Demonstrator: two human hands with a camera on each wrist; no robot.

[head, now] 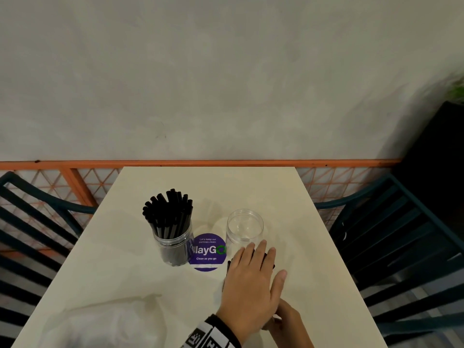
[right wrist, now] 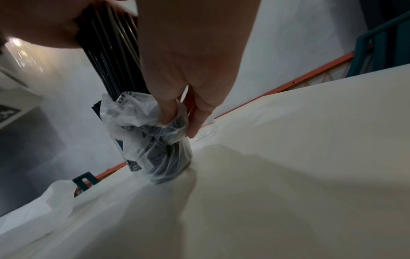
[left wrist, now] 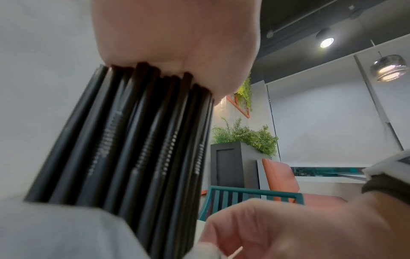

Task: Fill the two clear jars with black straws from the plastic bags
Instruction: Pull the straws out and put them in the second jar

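A clear jar (head: pixel 173 243) packed with black straws (head: pixel 168 212) stands left of centre on the cream table (head: pixel 308 259). An empty clear jar (head: pixel 244 228) stands to its right. Just in front of it a bundle of black straws (left wrist: pixel 142 149) stands upright in a thin plastic bag (right wrist: pixel 155 149). My left hand (head: pixel 251 280) lies flat on the bundle's top ends, fingers straight, its palm (left wrist: pixel 177 35) pressing on them. Lower down, my right hand (right wrist: pixel 184 121) pinches the crumpled bag near the bundle's foot. In the head view the left hand hides most of the bundle.
A crumpled empty plastic bag (head: pixel 100 322) lies at the table's front left. A round purple sticker (head: pixel 207 251) sits between the jars. Dark slatted chairs (head: pixel 37 222) (head: pixel 401 234) flank the table, an orange railing (head: pixel 226 163) runs behind it, and a black planter (head: pixel 437 146) stands far right.
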